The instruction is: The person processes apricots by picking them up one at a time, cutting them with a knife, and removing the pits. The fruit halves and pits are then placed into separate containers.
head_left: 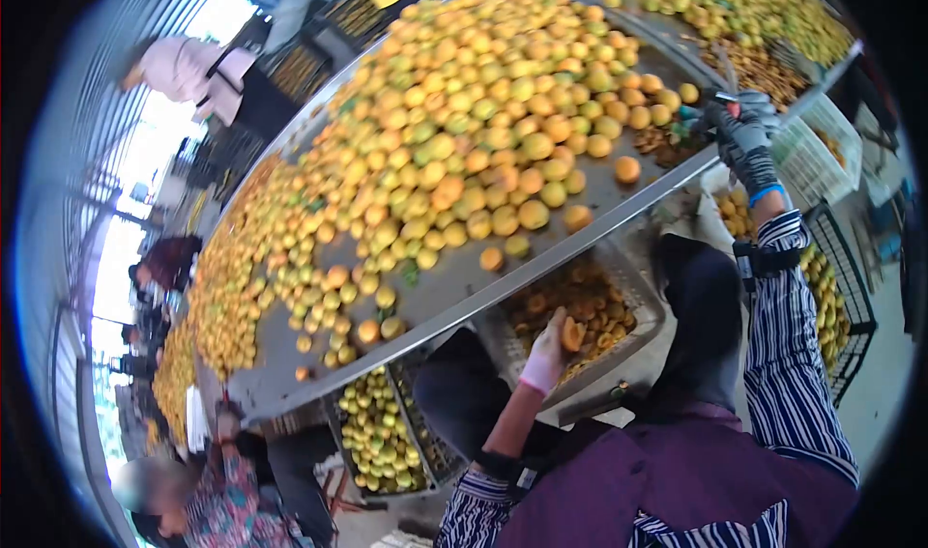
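Note:
My left hand (547, 357), in a white glove with a pink cuff, is closed on an opened apricot (573, 334). It is above a crate (652, 324) of cut apricot pieces below the table edge. On the right, my right hand (746, 134), in a grey glove with a blue cuff, grips a small tool with a red part (733, 109); its working end is hard to make out. That hand is over the table's rim, beside dark scraps (669, 145) and the near end of a large heap of whole apricots (454, 132).
The metal table's raised edge (541, 271) runs diagonally before my knees. Crates of apricots (375, 427) stand below at left; a white basket (817, 152) and a black crate (833, 302) are at right. A person in a floral top (237, 495) sits at left; others are farther back.

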`<state>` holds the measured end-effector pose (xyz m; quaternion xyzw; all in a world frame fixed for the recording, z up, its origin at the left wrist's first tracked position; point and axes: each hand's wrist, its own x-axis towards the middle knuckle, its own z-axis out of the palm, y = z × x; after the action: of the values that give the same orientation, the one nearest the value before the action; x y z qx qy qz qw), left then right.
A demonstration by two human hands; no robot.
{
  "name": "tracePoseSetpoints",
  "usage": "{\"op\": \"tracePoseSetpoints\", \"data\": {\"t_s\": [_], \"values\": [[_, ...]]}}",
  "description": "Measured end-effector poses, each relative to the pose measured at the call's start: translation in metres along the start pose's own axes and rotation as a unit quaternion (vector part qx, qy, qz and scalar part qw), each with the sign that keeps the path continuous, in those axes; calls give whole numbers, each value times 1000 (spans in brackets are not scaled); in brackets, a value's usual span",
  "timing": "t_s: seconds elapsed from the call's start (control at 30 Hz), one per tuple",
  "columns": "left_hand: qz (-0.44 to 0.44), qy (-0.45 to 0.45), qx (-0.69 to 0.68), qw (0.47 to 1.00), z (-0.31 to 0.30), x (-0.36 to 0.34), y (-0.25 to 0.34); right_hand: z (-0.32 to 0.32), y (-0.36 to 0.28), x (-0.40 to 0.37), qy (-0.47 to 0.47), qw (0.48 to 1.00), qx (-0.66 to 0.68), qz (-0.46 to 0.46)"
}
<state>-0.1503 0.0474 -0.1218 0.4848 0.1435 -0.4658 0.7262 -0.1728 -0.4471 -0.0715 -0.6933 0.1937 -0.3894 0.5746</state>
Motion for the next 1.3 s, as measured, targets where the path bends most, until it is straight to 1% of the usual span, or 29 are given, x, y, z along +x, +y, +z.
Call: {"op": "tracePoseSetpoints", "data": {"t_s": [0.07,0.1,0.13,0.2,0.23,0.27,0.33,0.37,0.4,0.47,0.53,0.57,0.6,0.63,0.67,0.7,0.73,0.8,0.83,0.9,0.93,0.97,1.0,1.07,1.13,1.17,1.23,1.27,1.3], "values": [[23,39,222,974,-12,-4,-2,22,-13,3,-27,999,37,26],[49,75,223,971,-15,-3,-9,33,-25,2,-35,997,51,38],[51,78,217,972,-20,4,-16,46,-41,-1,-43,996,63,50],[220,90,327,915,-37,13,-27,90,-81,-21,-63,991,90,77],[96,60,261,959,-30,4,-11,120,-106,-39,-74,987,104,92],[95,69,253,960,-34,5,-10,156,-136,-64,-86,983,117,109],[65,17,113,991,-50,14,-17,165,-140,-76,-151,976,61,146],[138,-56,156,976,-84,41,-42,174,-142,-86,-150,984,44,88],[138,-54,151,977,-80,33,-38,175,-147,-91,-170,976,21,134],[22,-58,-13,998,-60,6,-16,186,-126,-99,-151,974,88,141],[33,-54,-35,997,-54,-2,-11,198,-125,-107,-139,973,108,152],[-1,-43,-122,992,-53,-4,-8,199,-127,-111,-120,972,125,161],[-42,-34,-208,977,-50,-7,-7,195,-128,-114,-148,967,115,171],[-56,-108,-238,964,-68,3,-13,189,-135,-118,-163,960,109,201],[-90,-119,-273,950,-66,2,-10,182,-142,-120,-177,951,105,231],[-83,-141,-272,948,-67,-1,-9,174,-141,-124,-194,942,160,222],[-74,-161,-270,946,-68,-3,-8,168,-148,-128,-190,912,233,279],[-61,-175,-266,946,-65,-8,-7,147,-118,-131,-215,836,387,323],[-41,-182,-264,946,-64,-11,-6,139,-98,-140,-211,838,386,323],[-35,-170,-253,952,-54,-22,-1,129,-77,-158,-101,808,415,405],[-25,-158,-245,956,-48,-24,0,125,-75,-160,-100,809,414,405],[-28,-158,-246,956,-46,-21,0,124,-82,-163,-126,817,423,372],[-21,-128,-234,963,-45,-18,-3,123,-86,-168,-149,822,431,341],[-17,-100,-221,970,-45,-17,-11,121,-88,-169,-150,821,433,341],[69,-52,-55,995,-51,-11,-23,118,-88,-168,-138,832,415,343],[113,-27,29,993,-54,-9,-27,116,-89,-167,-136,834,408,346],[200,23,194,960,-61,-1,-35,114,-93,-169,-134,832,411,347],[243,48,275,929,-65,3,-38,113,-95,-169,-134,831,415,346],[245,48,278,928,-68,8,-40,110,-93,-170,-144,826,425,340]]}}
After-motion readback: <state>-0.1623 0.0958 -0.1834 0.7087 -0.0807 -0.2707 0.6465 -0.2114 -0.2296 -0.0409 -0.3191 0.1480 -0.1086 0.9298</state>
